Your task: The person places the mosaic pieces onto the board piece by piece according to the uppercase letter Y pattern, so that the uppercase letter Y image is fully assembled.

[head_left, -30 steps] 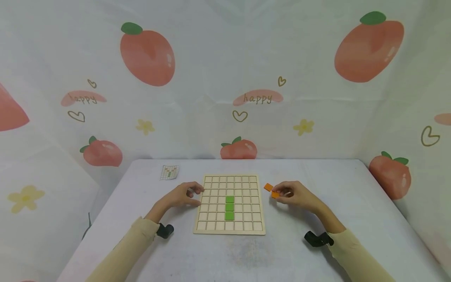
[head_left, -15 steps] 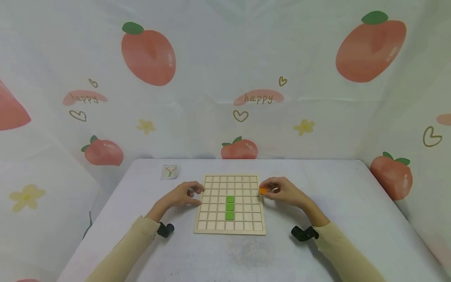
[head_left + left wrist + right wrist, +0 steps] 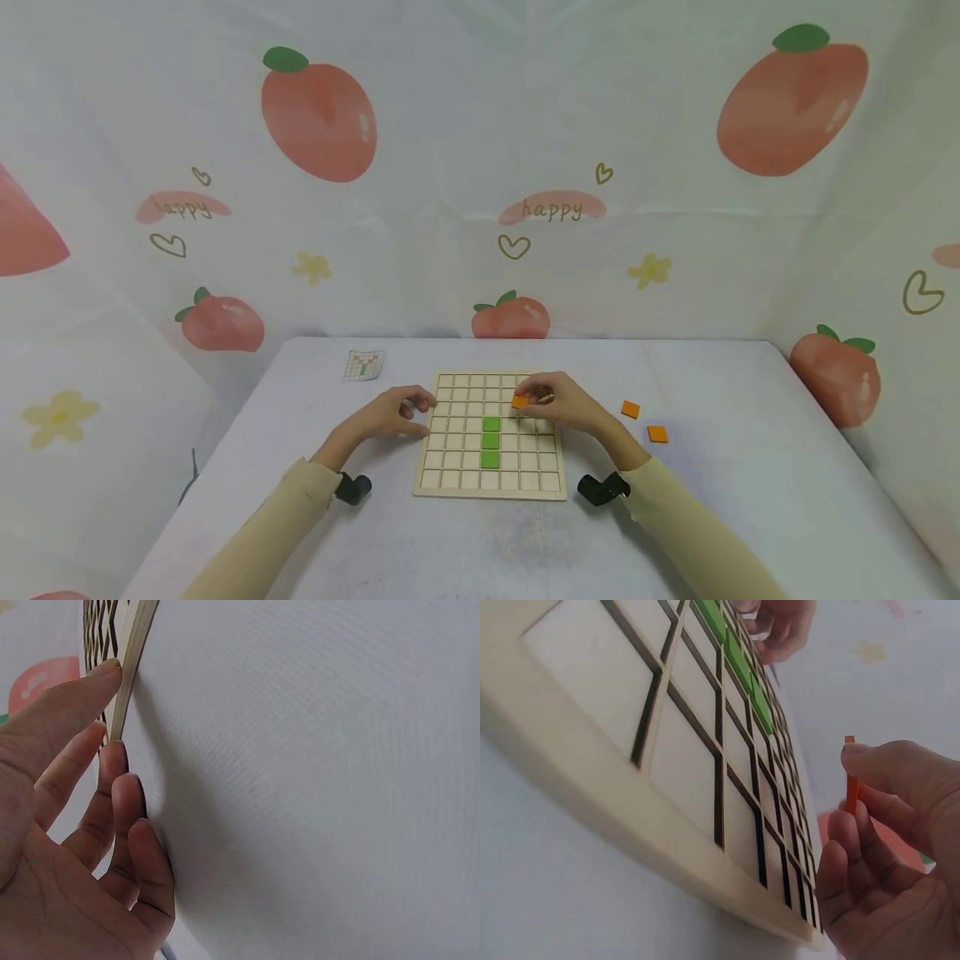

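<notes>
In the head view, a light wooden grid board (image 3: 491, 493) lies mid-table with three green square tiles (image 3: 491, 442) in one column. My right hand (image 3: 558, 402) is over the board's right part and pinches an orange square tile (image 3: 521, 402) between thumb and fingers. The right wrist view shows that orange tile (image 3: 851, 776) edge-on, held above the grid. My left hand (image 3: 393, 411) stays at the board's left edge, its fingers loosely bent. In the left wrist view the thumb (image 3: 105, 673) meets the edge of the board (image 3: 133, 656).
Two more orange tiles (image 3: 657, 434) lie on the white table to the right of the board. A small paper card (image 3: 363, 365) printed with a coloured grid pattern lies at the back left. A fruit-printed cloth (image 3: 420, 250) hangs behind the table.
My right hand has carried an orange tile leftward from beside the board to above its right columns. Two orange tiles now show where the hand and wrist were. My left hand has stayed put.
</notes>
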`<state>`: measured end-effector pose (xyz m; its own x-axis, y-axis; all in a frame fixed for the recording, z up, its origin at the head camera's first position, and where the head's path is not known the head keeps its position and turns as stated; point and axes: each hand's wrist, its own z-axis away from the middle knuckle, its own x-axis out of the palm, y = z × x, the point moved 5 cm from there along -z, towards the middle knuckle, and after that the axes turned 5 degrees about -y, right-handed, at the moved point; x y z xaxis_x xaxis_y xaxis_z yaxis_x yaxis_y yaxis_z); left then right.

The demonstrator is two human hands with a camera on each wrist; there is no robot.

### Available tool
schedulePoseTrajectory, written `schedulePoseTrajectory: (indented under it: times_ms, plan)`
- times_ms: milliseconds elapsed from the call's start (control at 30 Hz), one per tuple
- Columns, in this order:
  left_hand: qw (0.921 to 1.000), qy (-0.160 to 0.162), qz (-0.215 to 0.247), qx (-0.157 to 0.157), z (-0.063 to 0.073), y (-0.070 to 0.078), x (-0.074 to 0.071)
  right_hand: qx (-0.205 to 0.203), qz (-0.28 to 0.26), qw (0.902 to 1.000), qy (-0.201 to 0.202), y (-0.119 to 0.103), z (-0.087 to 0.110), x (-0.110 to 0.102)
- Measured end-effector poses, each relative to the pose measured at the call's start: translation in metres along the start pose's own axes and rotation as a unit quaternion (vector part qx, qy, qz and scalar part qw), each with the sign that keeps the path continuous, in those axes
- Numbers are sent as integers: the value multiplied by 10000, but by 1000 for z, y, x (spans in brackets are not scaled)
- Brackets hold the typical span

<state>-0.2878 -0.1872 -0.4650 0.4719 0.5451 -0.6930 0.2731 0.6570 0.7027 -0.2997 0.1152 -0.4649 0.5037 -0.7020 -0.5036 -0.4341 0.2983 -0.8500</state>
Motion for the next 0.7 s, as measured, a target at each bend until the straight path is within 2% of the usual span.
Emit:
schedulePoseTrajectory:
  times_ms: [300,433,700]
  plan:
    - [10000,-7,-16,-30,0,-1,0,-107,19,9999,-105,-5,-23,15]
    - [10000,-24,22,66,1,-1,-1,-188,75,9997,-99,-10,-32,20]
    - [10000,-38,-9,89,-1,-2,0,-106,164,9998,-57,-13,-51,32]
